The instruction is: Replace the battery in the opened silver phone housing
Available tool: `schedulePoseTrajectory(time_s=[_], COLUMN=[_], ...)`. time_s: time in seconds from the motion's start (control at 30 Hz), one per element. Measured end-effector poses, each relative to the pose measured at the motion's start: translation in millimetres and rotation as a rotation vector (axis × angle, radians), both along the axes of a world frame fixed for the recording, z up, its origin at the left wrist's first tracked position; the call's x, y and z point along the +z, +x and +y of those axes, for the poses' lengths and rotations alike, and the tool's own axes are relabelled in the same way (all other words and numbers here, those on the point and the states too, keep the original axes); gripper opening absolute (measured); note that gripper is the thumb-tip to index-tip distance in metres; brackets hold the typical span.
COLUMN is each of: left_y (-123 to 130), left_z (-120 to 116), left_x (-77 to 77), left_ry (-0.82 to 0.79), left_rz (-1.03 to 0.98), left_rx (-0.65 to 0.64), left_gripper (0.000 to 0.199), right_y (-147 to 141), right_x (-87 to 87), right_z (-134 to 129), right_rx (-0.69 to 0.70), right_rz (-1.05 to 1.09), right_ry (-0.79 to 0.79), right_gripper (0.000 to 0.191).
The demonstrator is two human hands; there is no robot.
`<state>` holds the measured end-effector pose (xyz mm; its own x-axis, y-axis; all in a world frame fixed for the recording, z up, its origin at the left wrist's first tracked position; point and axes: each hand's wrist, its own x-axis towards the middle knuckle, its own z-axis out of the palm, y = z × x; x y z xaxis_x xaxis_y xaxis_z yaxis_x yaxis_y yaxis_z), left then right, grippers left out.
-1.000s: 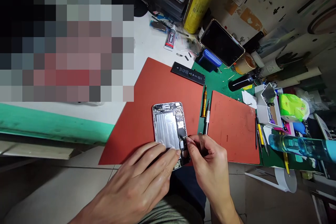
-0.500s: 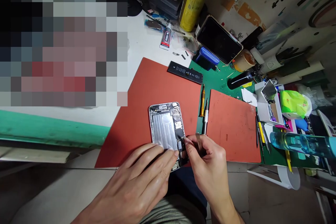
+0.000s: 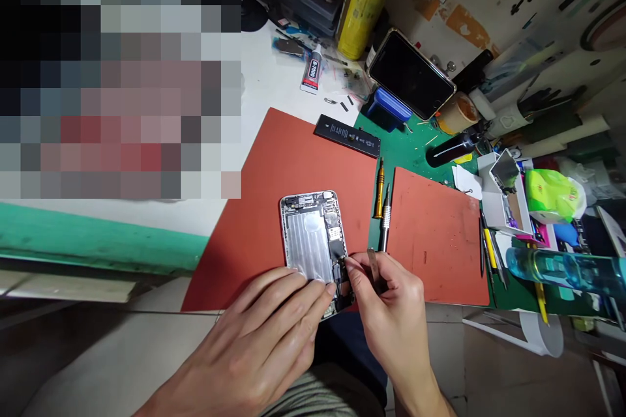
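Observation:
On the red mat lies a phone with its screen off (image 3: pixel 306 241), its silver battery bay and circuit parts bare. My left hand (image 3: pixel 264 326) rests over its lower end, fingers together and pressed on it, the thumb hidden. At the phone's lower right edge, my right hand (image 3: pixel 391 300) pinches a thin, flat metal tool (image 3: pixel 373 265); its working end is hidden by the fingers. A black phone battery (image 3: pixel 347 135) lies on the mat's far edge. Right of the mat are a gold screwdriver (image 3: pixel 380 189) and a silver screwdriver (image 3: pixel 386 218).
A second red mat (image 3: pixel 435 234) is at the right, with pens and a blue bottle (image 3: pixel 562 270) beyond it. A propped phone (image 3: pixel 411 75), a glue tube (image 3: pixel 312 70) and a yellow can (image 3: pixel 359 6) stand or lie at the back. The upper left is blurred out.
The whole view has shifted slightly to the right. Both hands keep nearly the same place on the opened phone.

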<state>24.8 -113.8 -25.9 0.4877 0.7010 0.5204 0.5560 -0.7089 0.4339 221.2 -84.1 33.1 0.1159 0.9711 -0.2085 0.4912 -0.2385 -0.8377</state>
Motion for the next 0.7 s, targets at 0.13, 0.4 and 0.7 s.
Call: schedulePoseTrajectory(time_s=[0.13, 0.4, 0.7], left_y=[1.7, 1.0, 2.6], left_z=[1.6, 8.3, 8.1], left_x=[2.4, 10.0, 7.8], left_ry=[0.012, 0.040, 0.014], left_rz=[-0.012, 0.000, -0.028], left_rx=[0.008, 0.002, 0.008], left_gripper=[0.040, 0.033, 0.033], right_y=[-0.8, -1.1, 0.2], right_x=[0.9, 0.4, -2.2], right_z=[0.0, -0.1, -1.9], right_rx=[-0.012, -0.020, -0.017], right_rz=[0.000, 0.003, -0.013], right_ry=[0.001, 0.001, 0.015], right_gripper=[0.029, 0.030, 0.033])
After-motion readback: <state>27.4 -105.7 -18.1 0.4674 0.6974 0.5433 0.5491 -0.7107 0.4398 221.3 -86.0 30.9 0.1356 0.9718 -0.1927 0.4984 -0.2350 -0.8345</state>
